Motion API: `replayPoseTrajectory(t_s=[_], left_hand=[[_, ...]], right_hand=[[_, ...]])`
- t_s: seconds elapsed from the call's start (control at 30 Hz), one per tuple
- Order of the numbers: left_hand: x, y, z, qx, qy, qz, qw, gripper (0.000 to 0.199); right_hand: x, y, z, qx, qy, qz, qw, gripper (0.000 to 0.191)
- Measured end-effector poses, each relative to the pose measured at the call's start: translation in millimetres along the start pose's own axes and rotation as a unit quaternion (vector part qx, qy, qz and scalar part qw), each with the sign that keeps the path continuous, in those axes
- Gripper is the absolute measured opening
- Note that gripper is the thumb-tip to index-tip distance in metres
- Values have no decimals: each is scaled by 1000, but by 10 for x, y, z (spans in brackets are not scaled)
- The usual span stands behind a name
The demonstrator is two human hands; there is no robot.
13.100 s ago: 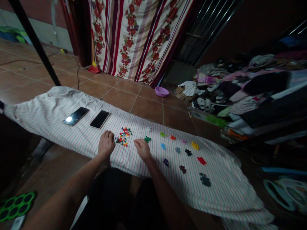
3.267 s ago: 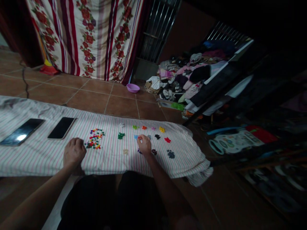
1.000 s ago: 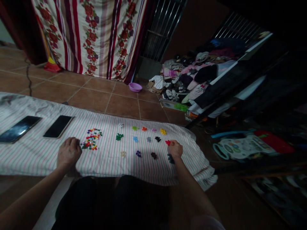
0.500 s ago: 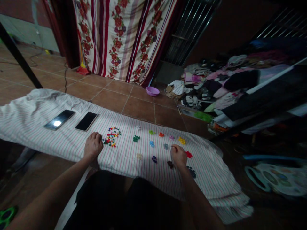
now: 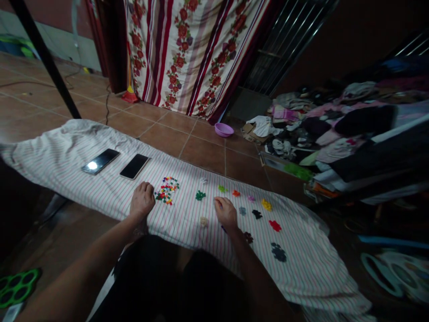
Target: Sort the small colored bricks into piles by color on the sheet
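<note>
My left hand (image 5: 142,199) rests on the striped cloth with its fingers curled, just left of a mixed cluster of tiny coloured pieces (image 5: 166,190). What it holds, if anything, is hidden. My right hand (image 5: 226,212) is closed, thumb and fingers together, among small piles sorted by colour; I cannot make out anything in it. Around it lie a green pile (image 5: 200,195), a lime pile (image 5: 222,188), a grey pile (image 5: 242,210), a black pile (image 5: 257,214) and a cream pile (image 5: 203,221). A dark blue pile (image 5: 224,229) is mostly covered by the hand.
Two phones (image 5: 134,166) lie left on the cloth (image 5: 181,232). Farther right are a yellow pile (image 5: 267,205), a red pile (image 5: 275,225) and a dark grey pile (image 5: 279,252). Beyond the table are a purple basin (image 5: 224,129), a curtain (image 5: 194,53) and heaped clothes (image 5: 301,116).
My right hand has moved left across the piles, uncovering the black and red ones and hiding the light blue one. My left hand stays put; the whole view has shifted.
</note>
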State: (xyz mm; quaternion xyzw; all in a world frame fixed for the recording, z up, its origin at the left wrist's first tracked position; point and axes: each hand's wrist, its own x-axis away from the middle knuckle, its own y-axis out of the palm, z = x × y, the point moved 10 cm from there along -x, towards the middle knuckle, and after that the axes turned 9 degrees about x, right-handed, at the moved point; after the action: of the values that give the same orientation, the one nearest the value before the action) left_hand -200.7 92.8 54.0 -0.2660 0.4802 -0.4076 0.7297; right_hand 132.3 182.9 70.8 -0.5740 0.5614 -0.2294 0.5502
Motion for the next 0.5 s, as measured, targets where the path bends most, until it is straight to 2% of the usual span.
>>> replayPoseTrajectory(t_s=[0.27, 0.5], left_hand=[[2, 8, -19, 10, -9, 4, 1000, 15], [1, -3, -14, 12, -6, 6, 1000, 15]], right_hand=[[-138, 470, -992, -43, -123, -48, 990, 24], [-280, 795, -1622, -46, -167, -96, 980, 25]])
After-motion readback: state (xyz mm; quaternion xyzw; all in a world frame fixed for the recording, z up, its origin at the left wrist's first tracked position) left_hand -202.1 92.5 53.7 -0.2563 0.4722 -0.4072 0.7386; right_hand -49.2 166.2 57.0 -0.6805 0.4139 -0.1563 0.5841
